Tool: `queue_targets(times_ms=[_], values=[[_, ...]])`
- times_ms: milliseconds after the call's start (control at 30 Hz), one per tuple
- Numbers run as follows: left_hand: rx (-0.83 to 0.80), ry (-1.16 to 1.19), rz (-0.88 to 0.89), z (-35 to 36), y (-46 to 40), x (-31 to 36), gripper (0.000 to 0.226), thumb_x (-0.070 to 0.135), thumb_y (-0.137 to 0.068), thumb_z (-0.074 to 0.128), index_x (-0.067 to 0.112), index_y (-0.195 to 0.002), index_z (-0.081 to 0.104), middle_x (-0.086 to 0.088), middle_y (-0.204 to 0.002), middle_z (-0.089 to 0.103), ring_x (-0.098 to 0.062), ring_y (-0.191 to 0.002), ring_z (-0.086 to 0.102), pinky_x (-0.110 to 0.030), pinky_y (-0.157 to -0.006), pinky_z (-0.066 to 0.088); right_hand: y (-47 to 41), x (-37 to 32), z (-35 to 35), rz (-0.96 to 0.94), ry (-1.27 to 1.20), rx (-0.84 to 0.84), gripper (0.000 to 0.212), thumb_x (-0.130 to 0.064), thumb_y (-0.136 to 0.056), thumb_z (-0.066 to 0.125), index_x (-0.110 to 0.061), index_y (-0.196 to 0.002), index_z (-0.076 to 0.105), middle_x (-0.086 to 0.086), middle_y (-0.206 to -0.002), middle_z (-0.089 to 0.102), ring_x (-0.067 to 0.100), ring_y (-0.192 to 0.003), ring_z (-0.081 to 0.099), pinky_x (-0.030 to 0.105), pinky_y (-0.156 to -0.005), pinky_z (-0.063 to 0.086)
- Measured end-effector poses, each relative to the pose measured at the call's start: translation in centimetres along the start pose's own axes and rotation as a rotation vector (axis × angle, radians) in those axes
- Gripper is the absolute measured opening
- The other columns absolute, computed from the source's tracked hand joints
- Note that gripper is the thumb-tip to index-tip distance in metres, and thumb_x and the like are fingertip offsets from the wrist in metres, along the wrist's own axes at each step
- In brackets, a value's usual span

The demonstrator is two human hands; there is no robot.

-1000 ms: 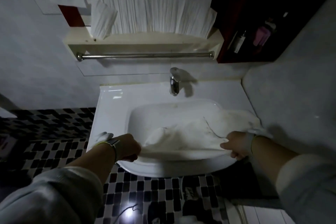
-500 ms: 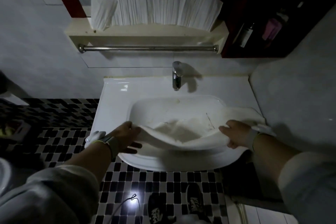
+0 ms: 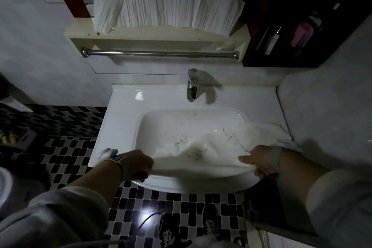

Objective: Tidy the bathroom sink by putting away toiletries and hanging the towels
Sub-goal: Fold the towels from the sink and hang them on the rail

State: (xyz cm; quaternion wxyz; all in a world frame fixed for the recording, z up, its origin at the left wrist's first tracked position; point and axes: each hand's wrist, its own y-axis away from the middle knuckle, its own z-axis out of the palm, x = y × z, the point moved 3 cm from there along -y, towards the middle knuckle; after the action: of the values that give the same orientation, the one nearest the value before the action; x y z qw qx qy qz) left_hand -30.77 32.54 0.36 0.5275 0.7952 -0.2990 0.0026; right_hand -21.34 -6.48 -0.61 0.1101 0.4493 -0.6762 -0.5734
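A stained white cloth towel (image 3: 203, 153) is being grasped by both hands, left (image 3: 136, 164) and right (image 3: 261, 164), over the white ceramic sink (image 3: 124, 119), likely awaiting lifting to the steel rail (image 3: 161, 53).

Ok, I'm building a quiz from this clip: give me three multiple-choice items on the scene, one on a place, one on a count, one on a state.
1. Where is the rail?
A. under the shelf
B. on the floor
C. inside the basin

2. How many hands grip the towel?
A. none
B. one
C. two

3. The rail is:
A. bare
B. draped with a towel
C. broken in two

Answers: 1 A, the rail runs beneath the shelf. 2 C, the left hand and right hand each hold an end of the towel. 3 A, nothing hangs on it.
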Motion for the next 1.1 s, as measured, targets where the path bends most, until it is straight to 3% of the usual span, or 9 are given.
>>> queue_targets(times_ms=[100, 267, 333, 433, 533, 667, 767, 933, 1100], values=[[-0.090, -0.024, 0.003, 0.6, 0.6, -0.6, 0.014, 0.007, -0.080, 0.061, -0.002, -0.071, 0.065, -0.014, -0.056, 0.060, -0.020, -0.039, 0.049, -0.019, -0.042, 0.035, 0.0, 0.1, -0.2, 0.016, 0.058, -0.063, 0.051, -0.029, -0.076, 0.084, 0.003, -0.105, 0.056, 0.015, -0.085, 0.058, 0.020, -0.061, 0.057, 0.030, -0.056, 0.051], [-0.130, -0.070, 0.006, 0.3, 0.9, -0.9, 0.009, 0.004, -0.078, 0.065, -0.003, -0.072, 0.065, -0.013, -0.051, 0.060, -0.020, -0.036, 0.050, -0.023, -0.046, 0.036, 0.0, 0.3, -0.8, 0.005, 0.145, -0.056, 0.045, -0.028, -0.081, 0.079, 0.000, -0.110, 0.057, 0.013, -0.072, 0.061, 0.019, -0.057, 0.056, 0.027, -0.055, 0.047], [-0.080, 0.025, 0.019, -0.2, 1.0, -0.3, 0.005, 0.002, -0.086, 0.066, -0.002, -0.085, 0.064, -0.017, -0.065, 0.066, -0.020, -0.047, 0.061, -0.027, -0.045, 0.049, 0.0, -0.2, -1.1, -0.027, 0.085, -0.039, 0.057, -0.033, -0.085, 0.073, -0.005, -0.129, 0.049, 0.017, -0.083, 0.066, 0.023, -0.064, 0.061, 0.031, -0.059, 0.048], [-0.023, 0.249, 0.138, -1.6, 1.5, 1.3, 0.010, 0.009, -0.095, 0.064, 0.004, -0.103, 0.060, -0.021, -0.102, 0.068, -0.030, -0.084, 0.069, -0.040, -0.072, 0.059, 0.5, -2.2, -1.4, -0.128, -0.200, 0.025, 0.064, -0.028, -0.096, 0.062, -0.014, -0.148, 0.028, 0.019, -0.105, 0.062, 0.024, -0.067, 0.068, 0.032, -0.060, 0.055], [0.036, 0.488, 0.242, -3.2, 2.5, 2.8, 0.014, 0.011, -0.098, 0.059, 0.006, -0.111, 0.059, -0.017, -0.108, 0.066, -0.035, -0.093, 0.067, -0.044, -0.080, 0.057, 1.4, -4.7, -2.2, -0.256, -0.345, 0.092, 0.054, -0.026, -0.097, 0.058, -0.011, -0.143, 0.035, 0.016, -0.107, 0.059, 0.029, -0.076, 0.066, 0.038, -0.072, 0.056], [0.070, 0.465, 0.250, -4.0, 2.4, 2.2, 0.011, 0.010, -0.094, 0.066, 0.004, -0.103, 0.065, -0.021, -0.092, 0.070, -0.032, -0.077, 0.068, -0.038, -0.071, 0.060, 1.4, -4.8, -2.2, -0.267, -0.176, 0.088, 0.034, -0.027, -0.097, 0.060, -0.008, -0.122, 0.048, 0.021, -0.083, 0.061, 0.027, -0.056, 0.061, 0.029, -0.048, 0.051], [0.056, 0.306, 0.118, -3.1, 1.2, 0.1, 0.012, 0.002, -0.088, 0.069, -0.006, -0.097, 0.066, -0.022, -0.066, 0.068, -0.026, -0.051, 0.067, -0.030, -0.048, 0.056, 1.3, -3.2, -1.0, -0.171, -0.012, 0.007, 0.029, -0.021, -0.097, 0.060, -0.017, -0.121, 0.045, 0.023, -0.081, 0.061, 0.026, -0.055, 0.059, 0.030, -0.049, 0.049], [-0.002, 0.229, 0.018, -0.9, 0.4, -1.6, 0.018, -0.002, -0.081, 0.067, -0.011, -0.097, 0.065, -0.027, -0.067, 0.068, -0.032, -0.053, 0.068, -0.039, -0.062, 0.059, -0.2, -0.9, -0.3, -0.039, 0.106, 0.004, 0.034, -0.017, -0.094, 0.064, 0.004, -0.115, 0.050, 0.021, -0.077, 0.058, 0.025, -0.053, 0.056, 0.028, -0.046, 0.045], [-0.025, 0.122, -0.018, -0.1, 1.4, -1.3, 0.015, 0.000, -0.084, 0.061, -0.010, -0.094, 0.061, -0.023, -0.060, 0.066, -0.024, -0.041, 0.062, -0.021, -0.036, 0.043, 0.3, -1.5, -0.4, -0.087, 0.175, 0.043, 0.031, -0.020, -0.095, 0.061, -0.009, -0.121, 0.047, 0.019, -0.079, 0.058, 0.024, -0.056, 0.056, 0.025, -0.044, 0.044]])
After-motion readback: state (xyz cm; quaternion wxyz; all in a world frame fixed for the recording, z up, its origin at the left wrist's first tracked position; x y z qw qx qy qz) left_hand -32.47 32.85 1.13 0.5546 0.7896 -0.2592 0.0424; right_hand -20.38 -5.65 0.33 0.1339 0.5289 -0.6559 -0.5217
